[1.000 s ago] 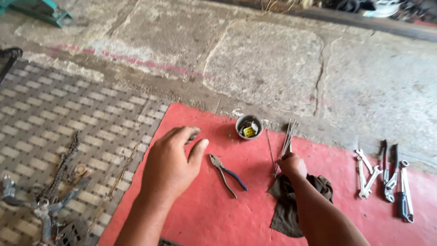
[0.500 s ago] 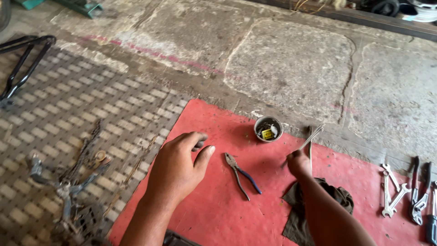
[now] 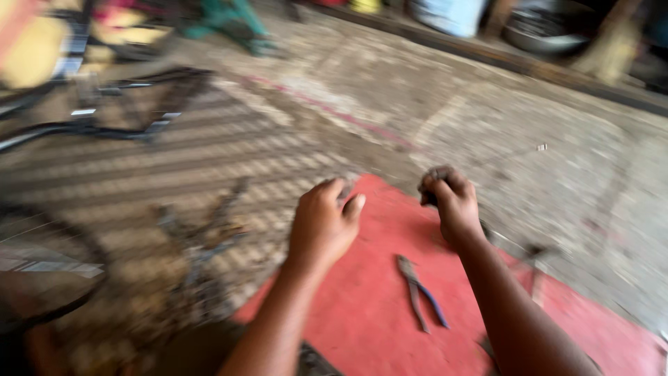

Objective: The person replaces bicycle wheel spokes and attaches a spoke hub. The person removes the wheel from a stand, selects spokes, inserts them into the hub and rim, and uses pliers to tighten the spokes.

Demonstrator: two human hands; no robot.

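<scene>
**Red mat, two hands and a pair of pliers**

Stone floor (image 3: 529, 132) fills most of the view. It is grey and rough, and the whole view is blurry. On the left side lies a woven mat (image 3: 209, 160) with brown and pale stripes. Some dark metal bits (image 3: 202, 244) lie on it, too blurry to name.

Next comes the red mat (image 3: 376, 306), spread flat on the floor under both arms.

The left hand (image 3: 321, 226) hangs over the left edge of the red mat. Its fingers are curled in and the thumb sticks out to the right. I cannot tell if it holds anything.

The right hand (image 3: 451, 202) is just beside it, a little higher up, over the top edge of the red mat. It is closed in a fist around something small and dark (image 3: 430, 195). The blur hides what that small thing is.

The two hands are apart and do not touch.

The pliers (image 3: 419, 294) lie flat on the red mat, below and between the two hands. Nobody touches them. They are long and thin. The grey metal nose points up and to the left, away from the person. The handles point down and to the right, toward the person, and spread a little. One handle is blue.
</scene>
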